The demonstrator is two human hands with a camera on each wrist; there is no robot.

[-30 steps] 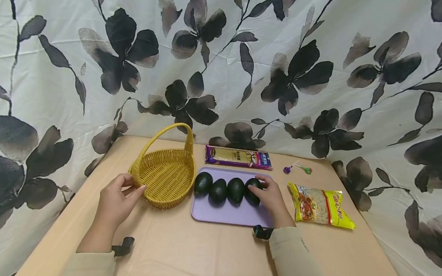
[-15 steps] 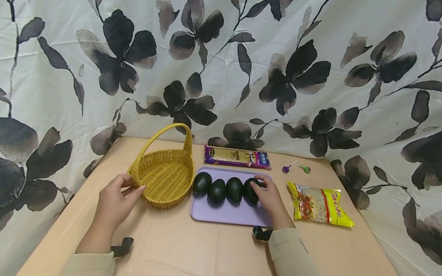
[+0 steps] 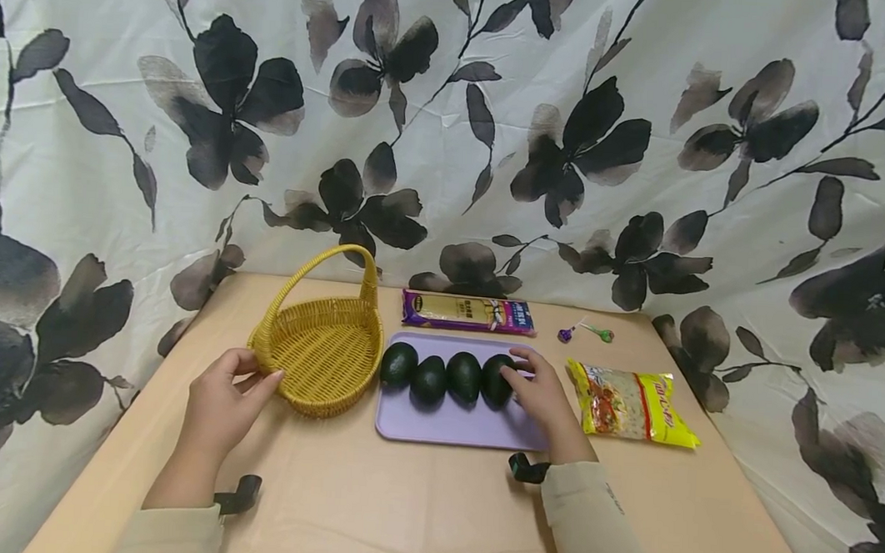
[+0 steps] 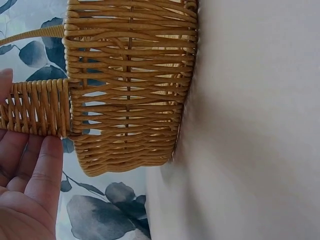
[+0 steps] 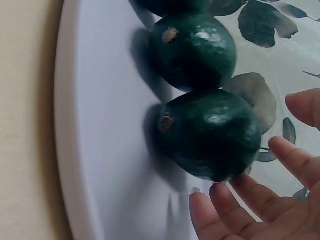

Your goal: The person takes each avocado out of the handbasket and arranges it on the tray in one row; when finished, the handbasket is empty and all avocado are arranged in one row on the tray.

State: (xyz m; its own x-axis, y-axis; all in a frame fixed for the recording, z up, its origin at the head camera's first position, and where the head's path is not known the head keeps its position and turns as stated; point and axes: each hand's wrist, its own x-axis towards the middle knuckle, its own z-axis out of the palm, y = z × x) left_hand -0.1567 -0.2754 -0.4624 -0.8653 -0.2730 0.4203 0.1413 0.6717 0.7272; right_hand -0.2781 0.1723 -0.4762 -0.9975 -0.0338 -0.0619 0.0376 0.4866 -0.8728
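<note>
A yellow wicker basket with an arched handle stands at the left of the table. My left hand pinches the broad woven foot of the handle; in the left wrist view its fingers lie along one edge and the thumb tip shows at the opposite one. Several dark green avocados lie in a row on a lilac tray. At the rightmost avocado, my right hand rests its fingertips against the side. In the right wrist view the fingers are loosely extended and the thumb stands apart from the fruit.
Behind the tray lies a purple-ended noodle packet. Two lollipops, one purple and one green, lie to its right. A yellow food bag sits right of the tray. A floral curtain hangs behind the table.
The head view has shifted slightly, so everything appears a little further left. Both hands keep their places at the basket handle and the rightmost avocado.
</note>
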